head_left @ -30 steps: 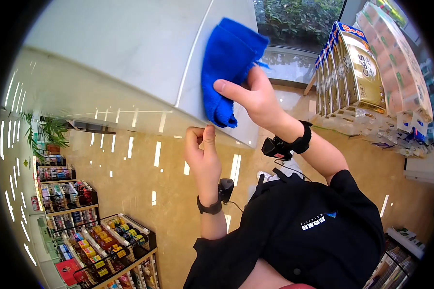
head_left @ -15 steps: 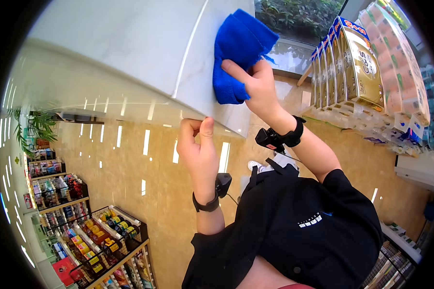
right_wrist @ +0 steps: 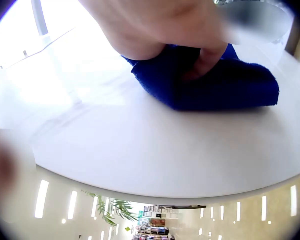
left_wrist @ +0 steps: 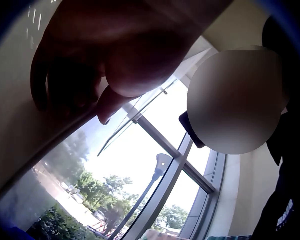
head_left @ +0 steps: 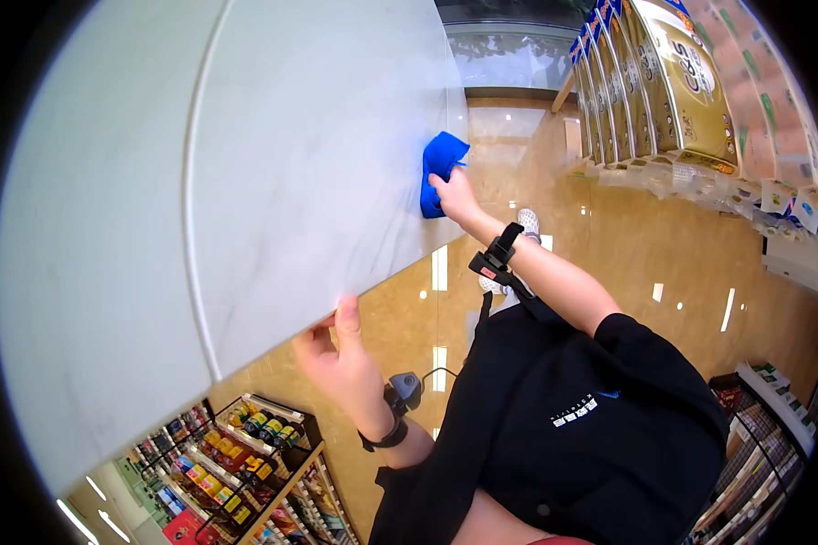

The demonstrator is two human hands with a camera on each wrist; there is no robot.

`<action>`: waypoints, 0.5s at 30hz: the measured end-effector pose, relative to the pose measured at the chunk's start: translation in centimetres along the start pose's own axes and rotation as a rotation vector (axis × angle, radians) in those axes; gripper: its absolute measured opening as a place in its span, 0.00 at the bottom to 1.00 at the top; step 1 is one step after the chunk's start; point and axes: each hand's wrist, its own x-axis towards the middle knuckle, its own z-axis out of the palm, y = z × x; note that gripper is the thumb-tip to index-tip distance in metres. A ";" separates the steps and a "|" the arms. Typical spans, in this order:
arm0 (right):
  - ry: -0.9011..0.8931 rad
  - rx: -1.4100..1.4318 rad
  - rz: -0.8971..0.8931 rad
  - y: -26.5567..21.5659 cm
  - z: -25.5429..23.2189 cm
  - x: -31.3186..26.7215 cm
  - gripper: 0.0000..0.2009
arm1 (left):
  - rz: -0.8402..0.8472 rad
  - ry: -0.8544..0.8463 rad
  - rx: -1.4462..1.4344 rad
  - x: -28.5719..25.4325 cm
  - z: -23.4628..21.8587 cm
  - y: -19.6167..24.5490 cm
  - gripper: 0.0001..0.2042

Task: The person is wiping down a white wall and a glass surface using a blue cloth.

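A folded blue cloth (head_left: 433,197) lies on the white marble-look table (head_left: 291,136), close to its right edge. My right hand (head_left: 461,197) grips the cloth, thumb on top. From the right wrist view, the cloth (right_wrist: 230,90) rests flat against the tabletop, and the hand (right_wrist: 165,25) bunches part of it between thumb and fingers. My left hand (head_left: 341,368) holds the table's near edge, its thumb at the rim and its other fingers bent under. The left wrist view has that hand (left_wrist: 115,55) dark against the window, its fingers partly in shadow.
Packs of gold-wrapped tissue (head_left: 673,82) stand at the right, beside pink rolls (head_left: 773,109). A rack of bottles and snacks (head_left: 236,463) is at the lower left, another rack (head_left: 754,445) at the lower right. A pale seam (head_left: 191,200) crosses the tabletop.
The head view has shifted, with more tabletop showing. My right hand has moved the blue cloth farther from the seam, toward the table's right edge. My left hand stays at the near edge.
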 end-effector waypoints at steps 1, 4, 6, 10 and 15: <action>0.038 -0.054 -0.054 1.5 0.1 0.2 0.12 | -0.036 0.015 0.002 -0.3 0.1 0.4 0.08; -0.030 -0.136 -0.021 3.6 -0.4 0.8 0.09 | -0.049 0.065 0.006 -0.2 0.6 0.9 0.07; -0.054 -0.127 0.060 6.2 -0.3 1.3 0.09 | -0.042 0.087 0.022 -0.2 0.7 0.6 0.06; -0.049 -0.187 0.160 11.5 0.4 2.1 0.14 | -0.070 0.107 0.068 -0.4 0.5 0.7 0.08; -0.260 -0.223 0.464 15.7 -0.2 4.1 0.26 | -0.128 0.202 0.172 -0.9 0.6 1.4 0.15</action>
